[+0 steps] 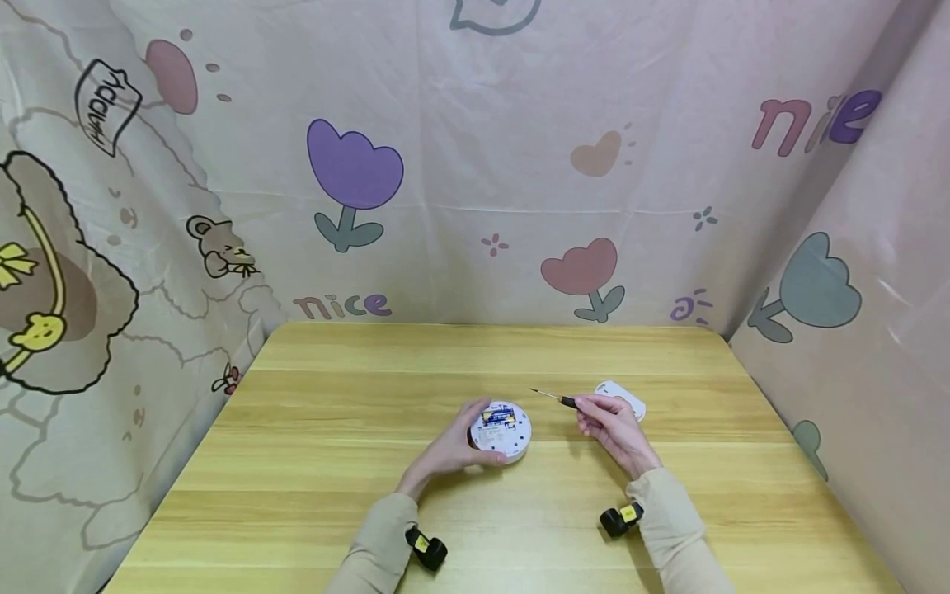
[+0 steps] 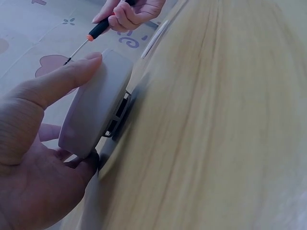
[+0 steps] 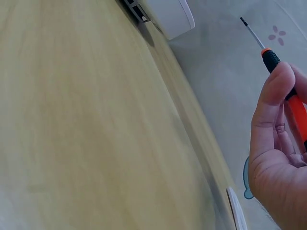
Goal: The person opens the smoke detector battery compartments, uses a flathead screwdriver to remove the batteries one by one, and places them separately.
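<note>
Nearest to me are the two beige sleeves, each with a small black camera at the wrist. Beyond the left cuff, the left hand curls round the rim of a round white device, thumb on the near side and fingers round the far side. Gripped by its edge like that, its upper face is left uncovered, presumably so that the batteries and small holes there can be seen and reached. Whether its underside rests on the counter or is just clear of it, I can't be sure.

Over to the right, the right hand pinches a slim screwdriver by its black and orange handle, fingers bunched close. The shaft points away and leftward, its tip in the air, near the device but not touching it; that pencil-like hold looks chosen for fine control.

Just beyond the right hand lies a flat white plate, partly hidden by it, probably set there to be out of the way.

Past the counter's far edge hangs a pale cloth printed with tulips, perhaps there to screen off the surroundings.
</note>
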A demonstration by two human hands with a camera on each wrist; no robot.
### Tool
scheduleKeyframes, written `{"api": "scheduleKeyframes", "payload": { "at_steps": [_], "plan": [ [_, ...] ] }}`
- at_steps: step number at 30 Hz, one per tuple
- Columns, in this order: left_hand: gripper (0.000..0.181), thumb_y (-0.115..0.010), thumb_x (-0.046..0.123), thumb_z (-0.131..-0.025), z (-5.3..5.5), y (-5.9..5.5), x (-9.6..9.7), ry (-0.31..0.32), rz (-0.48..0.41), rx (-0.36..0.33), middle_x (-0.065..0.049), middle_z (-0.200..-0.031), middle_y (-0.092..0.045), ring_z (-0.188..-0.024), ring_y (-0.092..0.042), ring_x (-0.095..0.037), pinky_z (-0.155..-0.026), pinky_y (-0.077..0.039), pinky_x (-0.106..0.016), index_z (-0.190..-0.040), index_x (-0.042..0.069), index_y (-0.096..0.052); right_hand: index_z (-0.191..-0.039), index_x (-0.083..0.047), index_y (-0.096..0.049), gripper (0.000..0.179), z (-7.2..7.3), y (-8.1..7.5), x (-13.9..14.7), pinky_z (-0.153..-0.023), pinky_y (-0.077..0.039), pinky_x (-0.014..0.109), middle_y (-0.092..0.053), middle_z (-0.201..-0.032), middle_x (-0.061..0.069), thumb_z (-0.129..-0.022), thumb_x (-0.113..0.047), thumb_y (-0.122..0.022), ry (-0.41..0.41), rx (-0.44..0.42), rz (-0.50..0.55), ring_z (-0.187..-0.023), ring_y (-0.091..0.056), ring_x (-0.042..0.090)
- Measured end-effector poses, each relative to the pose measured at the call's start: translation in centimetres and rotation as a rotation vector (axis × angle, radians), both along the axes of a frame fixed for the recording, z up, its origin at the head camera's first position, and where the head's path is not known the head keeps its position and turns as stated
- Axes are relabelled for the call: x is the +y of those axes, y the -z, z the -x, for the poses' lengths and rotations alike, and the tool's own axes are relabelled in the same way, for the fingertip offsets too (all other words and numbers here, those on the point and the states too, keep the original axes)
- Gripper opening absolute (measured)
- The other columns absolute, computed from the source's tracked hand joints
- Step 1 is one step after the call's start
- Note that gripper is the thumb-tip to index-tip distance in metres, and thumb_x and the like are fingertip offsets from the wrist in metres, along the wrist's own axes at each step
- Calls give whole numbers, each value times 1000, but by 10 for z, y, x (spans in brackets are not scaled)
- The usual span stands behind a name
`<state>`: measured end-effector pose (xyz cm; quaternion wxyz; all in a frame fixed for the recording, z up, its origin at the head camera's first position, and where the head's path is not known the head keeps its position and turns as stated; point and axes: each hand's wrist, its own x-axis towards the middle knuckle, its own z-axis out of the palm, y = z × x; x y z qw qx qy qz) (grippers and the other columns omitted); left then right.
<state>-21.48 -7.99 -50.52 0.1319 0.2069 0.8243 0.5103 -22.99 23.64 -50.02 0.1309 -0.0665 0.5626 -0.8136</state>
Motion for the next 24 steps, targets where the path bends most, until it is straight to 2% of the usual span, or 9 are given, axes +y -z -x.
{"api": "scheduleKeyframes", "payload": {
  "at_steps": [12,15,17,19,22,24],
  "plan": [
    [109,-89,32,-74,1,0,0,2,9,10,-24,-165,-21,-147,-30,-49,-115,-26,-74,-159,6,-25,-93,-16,-79,26,0,-4,-1,-56,-53,14,-71,-76,-3,-99,-2,-58,18,10,-23,-64,-62,5],
    [110,-89,33,-74,1,-1,0,7,12,15,-24,-165,-21,-147,-30,-50,-115,-26,-75,-159,5,-25,-93,-16,-79,24,1,-6,-1,-56,-53,14,-71,-75,-3,-98,-1,-60,27,18,-68,-63,-62,5],
    [110,-88,33,-74,1,-1,-1,9,11,14,-25,-165,-20,-148,-29,-50,-116,-25,-75,-159,5,-25,-95,-13,-79,18,2,-8,-1,-57,-54,15,-71,-75,-3,-95,-2,-64,42,42,-143,-62,-62,5],
    [108,-87,34,-76,1,-1,-1,7,12,11,-25,-165,-20,-148,-28,-51,-116,-24,-75,-159,4,-24,-101,-6,-77,12,2,-12,-2,-57,-55,17,-70,-74,-3,-93,-5,-69,53,94,-267,-61,-62,5],
    [102,-82,38,-81,2,0,0,-4,18,2,-24,-166,-20,-149,-26,-50,-117,-23,-74,-159,5,-25,-109,7,-71,25,3,-20,-3,-58,-56,20,-71,-75,1,-91,-9,-73,48,167,-446,-61,-62,6],
    [95,-77,39,-87,2,0,0,-16,18,-7,-23,-167,-19,-151,-23,-50,-118,-21,-74,-159,7,-25,-111,11,-69,32,4,-26,-4,-58,-57,24,-72,-77,5,-90,-12,-75,30,208,-553,-61,-62,7]
  ]
}}
